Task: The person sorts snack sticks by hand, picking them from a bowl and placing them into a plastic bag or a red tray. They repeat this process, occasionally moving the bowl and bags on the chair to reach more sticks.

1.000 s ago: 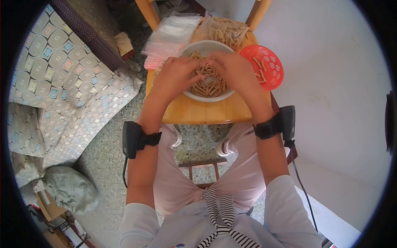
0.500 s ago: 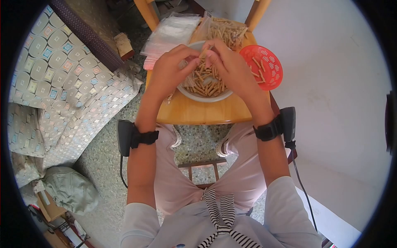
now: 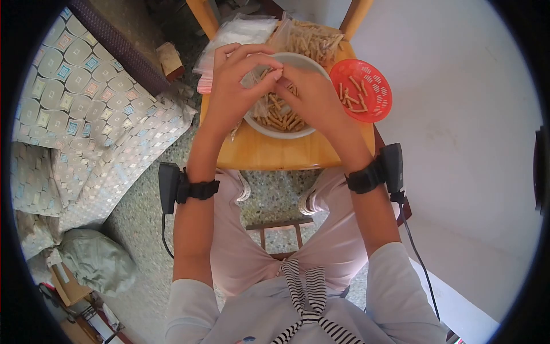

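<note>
Over a white bowl (image 3: 281, 136) on a wooden chair, my two hands meet at the fingertips. My left hand (image 3: 240, 74) pinches with thumb and index finger, its other fingers raised and curved. Against that pinch, my right hand (image 3: 312, 94) is closed, most of its fingers hidden behind its back. Whatever sits between the fingertips is too small and covered to make out. Below them, many short tan stick-like pieces (image 3: 281, 117) lie in the bowl, with some clear plastic among them at its left side.
Right of the bowl, a red plastic basket (image 3: 378, 106) holds several tan pieces. Behind stand a clear bag of such pieces (image 3: 315, 43) and a stack of flat plastic bags (image 3: 243, 31). The chair seat's front edge (image 3: 269, 163) faces my knees; a white wall (image 3: 458, 114) is at right.
My left hand has risen slightly and its fingers have lifted. The right hand has turned so its back faces up more, and the fingertips have come together. The view has shifted a little.
</note>
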`<control>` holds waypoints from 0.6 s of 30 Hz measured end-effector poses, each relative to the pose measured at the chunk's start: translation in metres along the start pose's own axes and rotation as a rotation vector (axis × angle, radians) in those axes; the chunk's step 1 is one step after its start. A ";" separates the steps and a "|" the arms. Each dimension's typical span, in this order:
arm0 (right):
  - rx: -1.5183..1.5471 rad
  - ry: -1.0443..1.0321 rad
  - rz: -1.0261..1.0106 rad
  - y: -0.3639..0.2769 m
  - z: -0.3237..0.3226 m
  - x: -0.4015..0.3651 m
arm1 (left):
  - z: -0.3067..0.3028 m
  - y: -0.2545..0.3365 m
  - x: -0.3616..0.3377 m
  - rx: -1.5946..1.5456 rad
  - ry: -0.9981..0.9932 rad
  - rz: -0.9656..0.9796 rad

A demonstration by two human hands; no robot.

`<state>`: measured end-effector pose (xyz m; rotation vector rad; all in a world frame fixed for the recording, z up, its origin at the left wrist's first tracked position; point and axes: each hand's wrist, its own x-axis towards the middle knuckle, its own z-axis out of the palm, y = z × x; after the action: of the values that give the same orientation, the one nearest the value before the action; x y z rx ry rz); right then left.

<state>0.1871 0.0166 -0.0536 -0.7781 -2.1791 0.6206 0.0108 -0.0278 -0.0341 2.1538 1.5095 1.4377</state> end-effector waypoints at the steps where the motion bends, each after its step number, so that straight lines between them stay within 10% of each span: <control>1: 0.000 -0.001 0.000 -0.002 -0.001 0.001 | 0.000 0.000 0.000 0.000 0.001 -0.001; 18: 0.128 0.140 -0.035 -0.017 -0.018 0.006 | 0.002 -0.011 -0.007 0.202 -0.067 0.110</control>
<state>0.1918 0.0119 -0.0293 -0.6940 -2.0004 0.6608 0.0054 -0.0272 -0.0459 2.4113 1.5976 1.2785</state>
